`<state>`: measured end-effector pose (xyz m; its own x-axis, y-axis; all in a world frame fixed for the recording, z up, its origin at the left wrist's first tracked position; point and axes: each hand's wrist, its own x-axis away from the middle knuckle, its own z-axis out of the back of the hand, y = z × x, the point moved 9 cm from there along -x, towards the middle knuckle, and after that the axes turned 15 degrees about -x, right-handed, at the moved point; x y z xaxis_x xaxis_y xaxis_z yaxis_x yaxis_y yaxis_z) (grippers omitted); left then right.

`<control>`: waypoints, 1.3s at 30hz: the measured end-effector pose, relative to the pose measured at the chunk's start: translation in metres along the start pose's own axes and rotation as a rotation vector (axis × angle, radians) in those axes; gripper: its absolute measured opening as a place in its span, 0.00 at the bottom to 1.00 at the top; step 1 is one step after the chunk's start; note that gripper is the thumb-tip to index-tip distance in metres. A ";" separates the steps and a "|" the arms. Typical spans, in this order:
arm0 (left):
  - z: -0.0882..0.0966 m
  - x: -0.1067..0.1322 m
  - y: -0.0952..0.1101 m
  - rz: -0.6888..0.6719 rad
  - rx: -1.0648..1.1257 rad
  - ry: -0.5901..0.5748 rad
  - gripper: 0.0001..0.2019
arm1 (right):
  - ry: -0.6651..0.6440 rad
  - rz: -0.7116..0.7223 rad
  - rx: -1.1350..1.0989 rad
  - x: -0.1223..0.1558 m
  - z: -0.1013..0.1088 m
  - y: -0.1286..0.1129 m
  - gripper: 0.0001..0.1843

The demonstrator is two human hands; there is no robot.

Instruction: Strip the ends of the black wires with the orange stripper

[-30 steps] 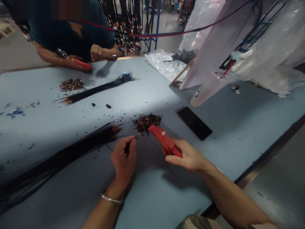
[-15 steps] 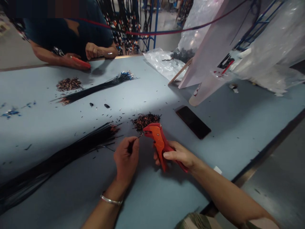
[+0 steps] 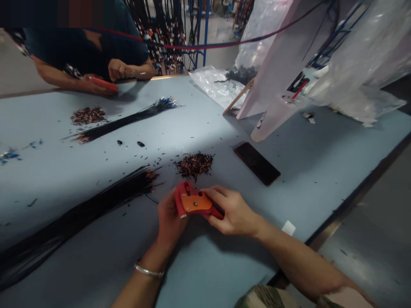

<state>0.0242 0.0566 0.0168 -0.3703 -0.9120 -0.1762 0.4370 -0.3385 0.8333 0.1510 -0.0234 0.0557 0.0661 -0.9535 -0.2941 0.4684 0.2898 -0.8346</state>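
My right hand [image 3: 229,209] is wrapped round the handles of a red and orange wire stripper [image 3: 196,202], its head turned towards the left. Close against that head is my left hand [image 3: 171,216], closed, its fingertips partly covered by the tool. The thin wire pinched there a moment earlier is hidden now. Just beyond the stripper lies a heap of cut wire bits [image 3: 194,165], black and copper-coloured. A thick bundle of black wires [image 3: 96,205] stretches across the table to the left, its copper-coloured ends pointing at the heap.
A dark phone [image 3: 257,163] lies to the right, near a pale cup-like container [image 3: 266,122]. Farther back are a second wire bundle [image 3: 128,119] and another heap of bits [image 3: 88,115]. Across the table, a person's hand [image 3: 96,84] holds a red object. Plastic bags [image 3: 215,85] lie behind.
The wire stripper has tipped over to the left and come nearer, its head now against my left hand. My left hand stays in almost the same place; its wire has gone from sight.
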 end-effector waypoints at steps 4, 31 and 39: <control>-0.003 0.001 -0.007 0.029 0.122 -0.024 0.05 | 0.021 0.060 0.109 0.000 -0.006 0.003 0.29; -0.012 -0.002 -0.007 0.045 0.311 -0.083 0.07 | -0.002 0.118 0.318 -0.011 -0.006 0.010 0.13; -0.013 -0.003 -0.009 0.064 0.252 -0.076 0.09 | -0.025 0.050 0.304 -0.012 -0.007 0.020 0.11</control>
<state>0.0320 0.0598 0.0032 -0.4129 -0.9066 -0.0871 0.2477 -0.2037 0.9472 0.1535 -0.0060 0.0392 0.1152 -0.9415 -0.3167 0.7062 0.3018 -0.6405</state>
